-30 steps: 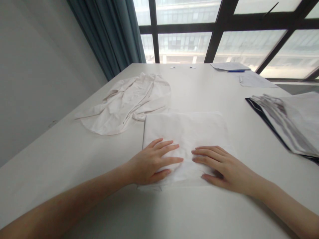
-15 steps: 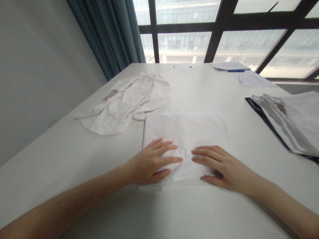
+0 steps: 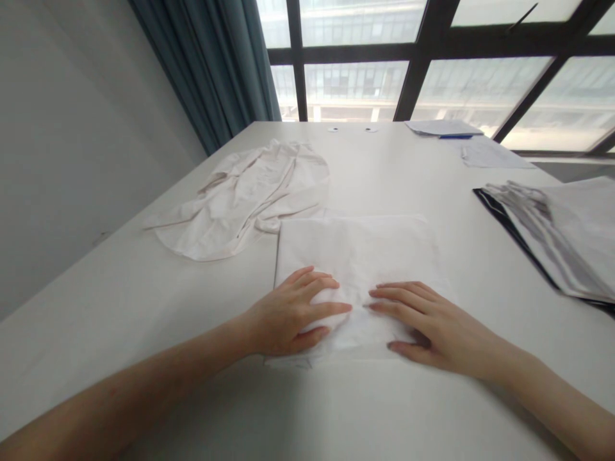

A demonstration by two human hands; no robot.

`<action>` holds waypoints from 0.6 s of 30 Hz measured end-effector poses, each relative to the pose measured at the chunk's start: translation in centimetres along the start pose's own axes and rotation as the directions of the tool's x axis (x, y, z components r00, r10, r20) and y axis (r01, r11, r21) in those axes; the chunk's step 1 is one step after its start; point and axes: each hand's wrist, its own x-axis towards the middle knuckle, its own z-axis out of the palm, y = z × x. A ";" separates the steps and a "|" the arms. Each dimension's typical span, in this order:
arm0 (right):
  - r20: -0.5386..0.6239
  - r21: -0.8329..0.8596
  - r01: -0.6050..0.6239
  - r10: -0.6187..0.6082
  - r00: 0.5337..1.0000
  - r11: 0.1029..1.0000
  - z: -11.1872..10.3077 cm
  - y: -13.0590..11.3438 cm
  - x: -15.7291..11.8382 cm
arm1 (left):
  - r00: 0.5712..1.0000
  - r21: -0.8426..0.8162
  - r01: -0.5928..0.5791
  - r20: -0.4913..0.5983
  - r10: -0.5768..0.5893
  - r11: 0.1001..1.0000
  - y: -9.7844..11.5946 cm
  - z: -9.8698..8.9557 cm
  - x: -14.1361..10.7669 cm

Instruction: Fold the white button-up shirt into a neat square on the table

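A folded white cloth [image 3: 358,246] lies flat on the white table [image 3: 384,410] before me. My left hand [image 3: 300,312] rests on its left half with the fingers spread, palm down. On the right half lies my right hand [image 3: 418,320], also palm down, its fingers stretched out and the thumb a little apart. A narrow strip of cloth shows between the two sets of fingertips. Neither hand grips anything. The cloth's near edge, below the hands, looks slightly uneven.
A crumpled white garment [image 3: 250,198] is spread at the back left, touching the folded cloth. At the right, white cloths [image 3: 576,224] lie on a dark sheet. Papers [image 3: 444,127] and a blue pen [image 3: 455,136] are at the far right, by the window.
The fingers of my left hand have shifted very slightly on the cloth. Everything else stays as it was.
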 end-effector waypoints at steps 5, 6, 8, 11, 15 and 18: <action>-0.041 -0.040 0.060 -0.061 0.997 0.997 0.2 -0.3 0.0 | 0.999 0.001 -0.029 -0.038 0.029 1.000 1.3 -0.2 0.0; -0.046 -0.044 0.066 -0.068 0.997 0.997 0.3 -0.3 0.0 | 0.998 -0.006 -0.041 -0.045 0.040 0.999 1.6 -0.2 -0.1; -0.045 -0.040 0.066 -0.068 0.997 0.997 0.3 -0.3 0.1 | 0.996 -0.002 -0.059 -0.062 0.059 0.998 2.2 0.0 -0.2; -0.036 0.006 0.044 -0.044 0.998 0.999 0.0 -0.3 0.1 | 0.990 0.049 -0.060 -0.122 0.066 0.997 2.9 0.3 -0.3; -0.087 0.156 -0.067 0.081 0.993 0.985 -0.6 0.6 -0.2 | 0.977 0.113 -0.031 -0.207 0.054 0.993 3.5 0.4 -0.2; -0.303 0.181 -0.325 0.367 0.879 0.928 -0.6 2.6 -0.9 | 0.966 0.130 -0.039 -0.249 0.071 0.991 3.7 0.1 -0.2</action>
